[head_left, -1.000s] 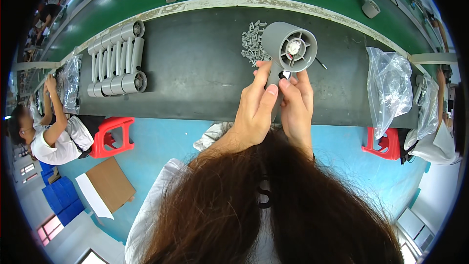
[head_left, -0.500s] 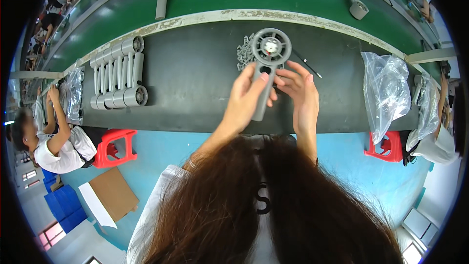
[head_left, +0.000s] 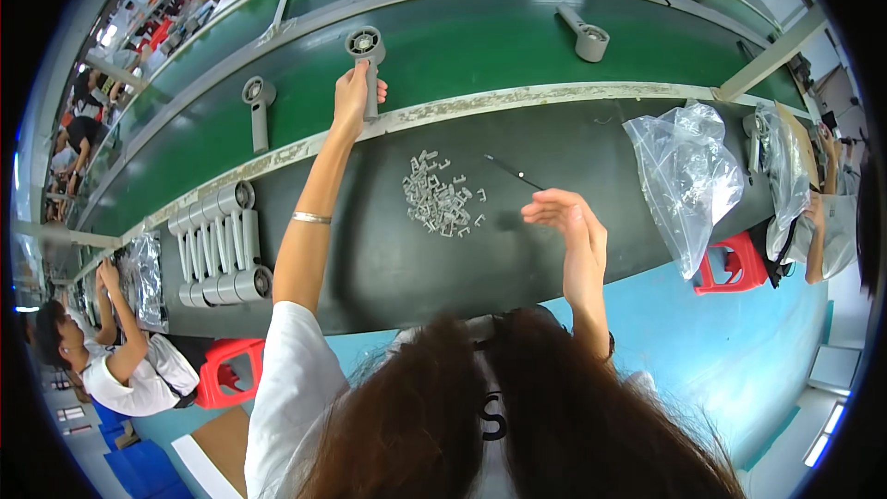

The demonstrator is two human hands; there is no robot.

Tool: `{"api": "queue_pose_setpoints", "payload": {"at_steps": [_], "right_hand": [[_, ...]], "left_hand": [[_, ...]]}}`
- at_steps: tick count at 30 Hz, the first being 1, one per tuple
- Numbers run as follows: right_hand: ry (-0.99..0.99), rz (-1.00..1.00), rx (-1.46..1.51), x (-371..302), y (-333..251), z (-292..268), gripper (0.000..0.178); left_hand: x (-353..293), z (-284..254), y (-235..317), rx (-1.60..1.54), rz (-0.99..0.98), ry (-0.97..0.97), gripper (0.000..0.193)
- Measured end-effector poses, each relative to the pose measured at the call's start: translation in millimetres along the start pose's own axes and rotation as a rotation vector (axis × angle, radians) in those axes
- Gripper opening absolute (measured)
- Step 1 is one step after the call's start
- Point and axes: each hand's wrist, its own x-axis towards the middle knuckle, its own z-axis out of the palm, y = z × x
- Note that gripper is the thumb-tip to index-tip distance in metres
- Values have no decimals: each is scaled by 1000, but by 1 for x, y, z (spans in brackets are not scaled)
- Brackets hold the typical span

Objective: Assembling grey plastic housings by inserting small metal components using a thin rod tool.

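Note:
My left hand [head_left: 352,100] reaches out over the green conveyor belt and grips a grey handheld fan [head_left: 367,48] by its handle, the round head pointing away from me. My right hand [head_left: 575,224] hovers above the dark work mat with its fingers stretched out and nothing in them. Close to its fingertips lies a thin black pen-like tool [head_left: 514,172]. Between my two arms a heap of small grey plastic clips [head_left: 438,200] is spread on the mat [head_left: 388,263].
Several grey fans stand stacked [head_left: 220,245] at the left. Two more fans, one left [head_left: 258,111] and one right [head_left: 589,39], lie on the green belt [head_left: 480,46]. A clear plastic bag [head_left: 688,180] rests at the right. Co-workers sit on both sides, near red stools [head_left: 228,371].
The fan has moved from in front of me to the belt at the far left, in my left hand. My right hand has come away from it. My view has shifted.

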Motion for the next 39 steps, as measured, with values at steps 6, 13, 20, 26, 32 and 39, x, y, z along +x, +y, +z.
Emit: {"api": "queue_pose_setpoints", "payload": {"at_steps": [6,13,20,26,32,39], "right_hand": [[-115,-557,-317,-2,-74,9,24],[112,-1385,-775,-39,-129,6,42],[214,-1362,-800,-29,-140,34,58],[283,-1491,-706,-15,-124,38,64],[183,-1439,-805,-17,-125,49,68],[171,-1456,-669,-20,-118,57,69]], "left_hand": [[71,-19,-33,369,8,153,64],[66,-10,-20,882,209,423,67],[47,-47,-24,1167,652,705,60],[-136,4,140,136,876,-14,35],[-216,-12,153,90,982,193,40],[-244,-25,131,-2,919,236,42]]}}
